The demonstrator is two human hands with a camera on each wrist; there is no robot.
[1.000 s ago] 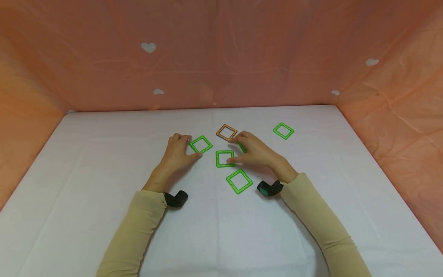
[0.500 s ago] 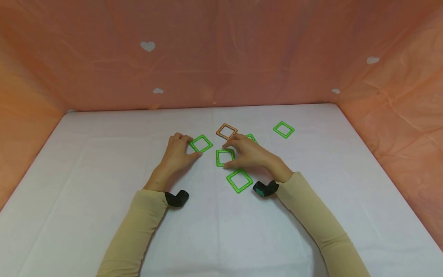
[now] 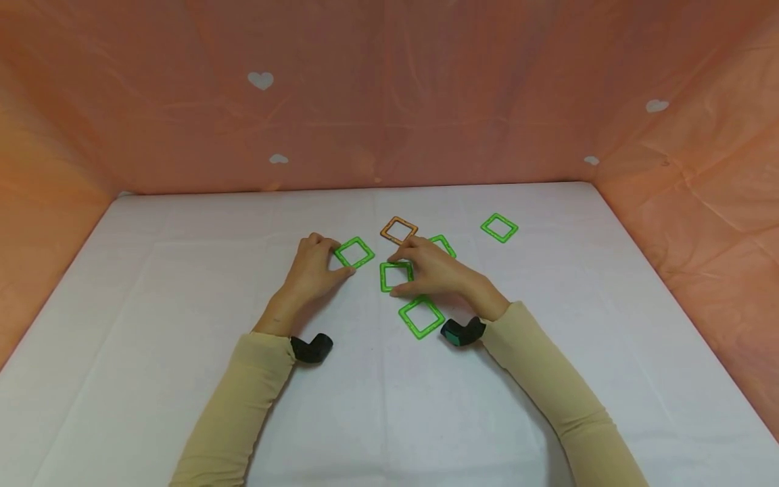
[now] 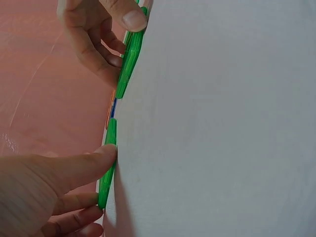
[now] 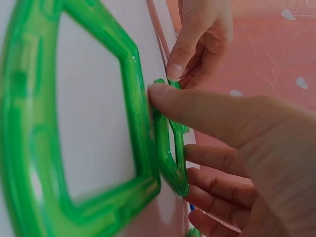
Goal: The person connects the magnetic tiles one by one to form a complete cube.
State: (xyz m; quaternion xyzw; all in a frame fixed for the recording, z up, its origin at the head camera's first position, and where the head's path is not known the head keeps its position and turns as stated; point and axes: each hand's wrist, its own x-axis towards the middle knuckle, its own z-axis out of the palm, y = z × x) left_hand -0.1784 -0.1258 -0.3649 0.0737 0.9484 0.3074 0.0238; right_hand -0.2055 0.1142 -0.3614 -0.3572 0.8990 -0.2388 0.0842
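Note:
My left hand pinches a green square magnetic tile between thumb and fingers, left of the table's middle. In the left wrist view the thumb lies on the near edge of that tile. To the right of it, my right hand holds a second green square tile by its near and far edges. The right wrist view shows the thumb on this tile and the fingers behind it. Its right side is partly hidden in the head view. A gap separates the two held tiles.
An orange square tile lies just beyond the right hand. Another green tile is partly hidden behind that hand. Nearer lies a green tile, and one more green tile sits far right. An orange cloth backs the white table.
My right hand has moved a little left and nearer, and now its thumb and fingers span the middle green tile. The green tile behind it shows more. My left hand stays put.

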